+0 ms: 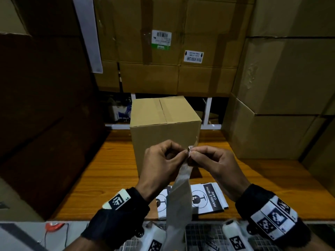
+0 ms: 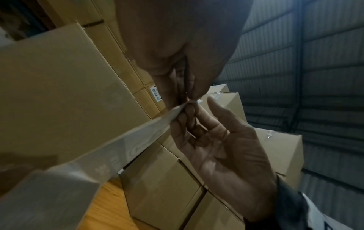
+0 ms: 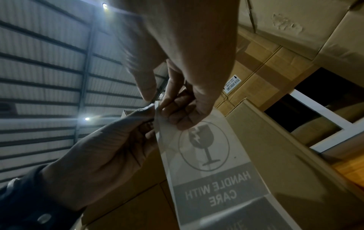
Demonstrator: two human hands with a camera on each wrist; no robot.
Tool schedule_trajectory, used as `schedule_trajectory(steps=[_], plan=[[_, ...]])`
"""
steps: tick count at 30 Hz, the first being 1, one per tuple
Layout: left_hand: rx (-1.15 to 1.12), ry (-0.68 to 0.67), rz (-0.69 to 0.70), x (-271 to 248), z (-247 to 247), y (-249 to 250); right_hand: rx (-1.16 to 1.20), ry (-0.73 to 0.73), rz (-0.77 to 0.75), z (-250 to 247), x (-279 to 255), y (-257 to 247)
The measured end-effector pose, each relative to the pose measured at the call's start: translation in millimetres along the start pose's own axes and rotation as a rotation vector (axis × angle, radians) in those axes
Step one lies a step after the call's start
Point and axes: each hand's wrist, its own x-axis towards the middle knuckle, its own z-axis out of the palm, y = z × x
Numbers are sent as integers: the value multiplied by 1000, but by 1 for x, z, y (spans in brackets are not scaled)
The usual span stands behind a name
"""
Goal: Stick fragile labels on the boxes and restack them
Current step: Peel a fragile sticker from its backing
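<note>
At the centre of the head view, the left hand (image 1: pixel 161 160) and the right hand (image 1: pixel 215 162) meet in front of a taped cardboard box (image 1: pixel 165 131) that stands on the wooden tabletop (image 1: pixel 108 178). The fingers of both hands are curled in and pinch the top corner of a fragile label (image 1: pixel 181 196), which hangs down between the wrists toward the lower middle of the frame. In the right wrist view the label (image 3: pixel 208 155) shows a broken-glass symbol and the words "HANDLE WITH CARE" mirrored. Below the hands, a pile of loose labels (image 1: pixel 208 198) lies on the tabletop near its front edge. Large stacked cartons (image 1: pixel 172 46) fill the upper frame behind the box.
</note>
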Motion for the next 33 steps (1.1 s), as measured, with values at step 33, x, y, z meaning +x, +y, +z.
schedule_trajectory(steps=[33], plan=[[-40, -29, 15, -9, -3, -6, -125, 34, -104, 10, -1, 13]])
